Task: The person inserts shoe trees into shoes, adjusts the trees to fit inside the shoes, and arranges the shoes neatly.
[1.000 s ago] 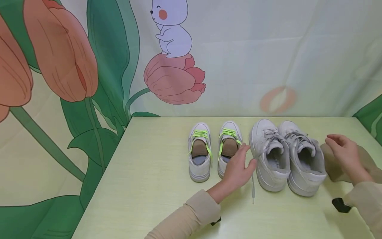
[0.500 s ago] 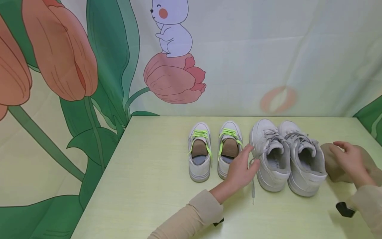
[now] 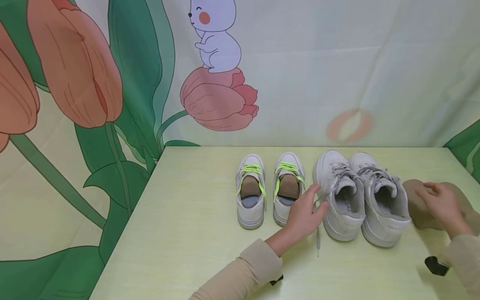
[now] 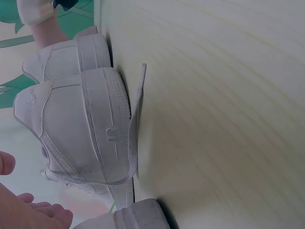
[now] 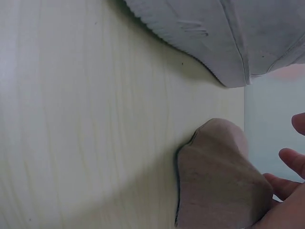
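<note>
My left hand [image 3: 304,213], fingers loosely extended, is between a small white sneaker [image 3: 280,211] and a large white sneaker [image 3: 342,228]. Its fingertips are close to the large sneaker's side, where a grey lace [image 3: 318,241] trails down to the table. That lace [image 4: 133,138] hangs along the sole in the left wrist view. My right hand [image 3: 444,206] is over a brown, rounded, folded shape [image 3: 419,214] at the right, fingers relaxed. In the right wrist view, the fingers [image 5: 282,185] are right at the edge of the brown shape [image 5: 219,186], partly hidden behind it.
Another small sneaker [image 3: 250,217] stands at the left of the row; both small ones have bright green laces and brown inserts. A second large sneaker [image 3: 384,235] leans close to its mate. Behind the pale table [image 3: 180,216] hangs a flower-printed cloth [image 3: 292,83].
My right hand has moved right and down, farther over the brown shape. My left hand has shifted slightly right and down, closer to the large sneaker. The shoes have stayed put.
</note>
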`<state>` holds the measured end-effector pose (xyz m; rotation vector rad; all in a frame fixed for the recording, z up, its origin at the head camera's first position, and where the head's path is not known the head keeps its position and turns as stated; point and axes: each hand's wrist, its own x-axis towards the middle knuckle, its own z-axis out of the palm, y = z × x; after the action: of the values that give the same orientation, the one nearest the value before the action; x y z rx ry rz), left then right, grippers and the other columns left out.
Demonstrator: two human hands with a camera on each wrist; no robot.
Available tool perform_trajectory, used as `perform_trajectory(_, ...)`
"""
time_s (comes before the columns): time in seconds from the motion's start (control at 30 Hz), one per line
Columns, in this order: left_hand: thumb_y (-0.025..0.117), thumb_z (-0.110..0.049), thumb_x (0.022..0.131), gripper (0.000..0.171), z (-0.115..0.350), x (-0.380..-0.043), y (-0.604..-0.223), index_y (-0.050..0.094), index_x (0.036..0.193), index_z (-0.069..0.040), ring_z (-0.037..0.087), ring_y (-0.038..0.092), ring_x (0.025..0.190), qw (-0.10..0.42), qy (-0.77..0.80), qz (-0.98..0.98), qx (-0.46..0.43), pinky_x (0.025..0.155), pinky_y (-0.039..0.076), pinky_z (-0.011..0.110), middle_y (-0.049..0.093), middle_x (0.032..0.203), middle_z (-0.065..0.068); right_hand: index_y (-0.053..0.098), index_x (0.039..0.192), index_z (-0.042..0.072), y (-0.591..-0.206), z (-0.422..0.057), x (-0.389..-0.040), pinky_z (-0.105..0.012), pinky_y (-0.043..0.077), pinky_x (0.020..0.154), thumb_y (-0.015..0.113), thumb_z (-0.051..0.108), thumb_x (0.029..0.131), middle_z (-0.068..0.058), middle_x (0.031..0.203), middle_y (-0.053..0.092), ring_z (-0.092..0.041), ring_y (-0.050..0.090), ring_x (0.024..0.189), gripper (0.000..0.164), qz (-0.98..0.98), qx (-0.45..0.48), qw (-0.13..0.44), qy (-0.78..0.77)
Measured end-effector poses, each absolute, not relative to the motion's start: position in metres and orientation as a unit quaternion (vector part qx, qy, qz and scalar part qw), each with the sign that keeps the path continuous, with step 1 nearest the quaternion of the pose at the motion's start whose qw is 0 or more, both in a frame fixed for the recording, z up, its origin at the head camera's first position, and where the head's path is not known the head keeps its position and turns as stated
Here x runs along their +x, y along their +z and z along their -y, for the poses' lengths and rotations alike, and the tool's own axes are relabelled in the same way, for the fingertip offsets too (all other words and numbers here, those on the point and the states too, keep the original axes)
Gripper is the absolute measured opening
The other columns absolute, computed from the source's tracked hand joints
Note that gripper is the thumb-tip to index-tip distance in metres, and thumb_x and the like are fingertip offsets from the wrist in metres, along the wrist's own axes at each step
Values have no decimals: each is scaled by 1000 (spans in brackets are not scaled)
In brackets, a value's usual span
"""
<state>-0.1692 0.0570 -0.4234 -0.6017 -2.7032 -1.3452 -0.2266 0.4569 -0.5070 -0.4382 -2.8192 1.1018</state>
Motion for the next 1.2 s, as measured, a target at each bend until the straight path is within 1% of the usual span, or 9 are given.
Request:
perform_trajectory(0.1, 43, -28, 89, 46, -58, -169, -425, 39, 132, -12, 16, 40, 124, 37, -435, 877, -200, 99, 34, 27, 39, 138, 6, 24, 135, -5, -516, -465, -228, -60, 33, 84, 36, 58, 84, -31, 138, 23, -51, 28, 118, 82, 921, -153, 38, 357)
perform_trajectory(0.27, 45, -27, 88, 46, -59, -170, -427, 39, 131, -10, 17, 39, 125, 39, -437, 876, -200, 101, 32, 27, 39, 138, 7, 24, 131, -12, -475, -434, -204, -58, 33, 84, 38, 47, 88, -37, 133, 24, -52, 28, 116, 75, 918, -152, 23, 365)
perform_trajectory(0.37, 46, -26, 88, 47, -60, -171, -427, 40, 131, -9, 16, 38, 125, 41, -436, 877, -199, 101, 32, 27, 39, 138, 7, 22, 129, -17, -459, -420, -193, -61, 28, 87, 41, 41, 89, -41, 130, 22, -56, 24, 115, 73, 915, -146, 13, 376)
perform_trajectory(0.43, 46, -26, 88, 47, -61, -171, -427, 40, 131, -9, 16, 38, 125, 40, -436, 877, -197, 101, 32, 27, 39, 138, 7, 22, 130, -16, -463, -423, -193, -59, 30, 87, 41, 42, 89, -40, 131, 23, -54, 26, 115, 74, 919, -153, 12, 365)
perform_trajectory(0.67, 48, -26, 87, 48, -63, -173, -427, 39, 131, -9, 15, 39, 125, 35, -438, 878, -188, 100, 33, 26, 40, 137, 4, 21, 135, -9, -512, -458, -212, -56, 34, 83, 41, 56, 82, -36, 133, 26, -51, 32, 113, 86, 927, -162, 19, 338)
perform_trajectory(0.8, 49, -27, 86, 49, -64, -174, -427, 38, 132, -12, 15, 40, 124, 29, -442, 876, -188, 100, 33, 27, 41, 136, 3, 24, 133, -9, -499, -448, -205, -56, 32, 85, 42, 54, 84, -35, 133, 26, -51, 30, 115, 82, 935, -160, 12, 317)
perform_trajectory(0.9, 50, -29, 86, 51, -65, -176, -427, 37, 132, -13, 16, 40, 124, 25, -446, 874, -191, 100, 34, 28, 41, 136, 3, 25, 132, -11, -479, -432, -194, -59, 27, 88, 43, 49, 86, -37, 133, 23, -53, 25, 116, 77, 938, -148, 5, 314)
perform_trajectory(1.03, 52, -30, 85, 53, -66, -178, -427, 36, 133, -13, 15, 40, 124, 22, -453, 870, -192, 100, 34, 28, 41, 137, 2, 28, 128, -15, -462, -416, -183, -60, 25, 90, 43, 43, 88, -40, 130, 23, -56, 24, 115, 72, 941, -130, 4, 311)
perform_trajectory(1.2, 54, -32, 83, 56, -67, -180, -427, 35, 134, -17, 13, 41, 122, 7, -465, 866, -182, 98, 35, 29, 41, 136, -3, 30, 127, -15, -460, -413, -180, -59, 24, 90, 43, 41, 89, -41, 130, 23, -56, 25, 114, 69, 944, -132, 1, 302)
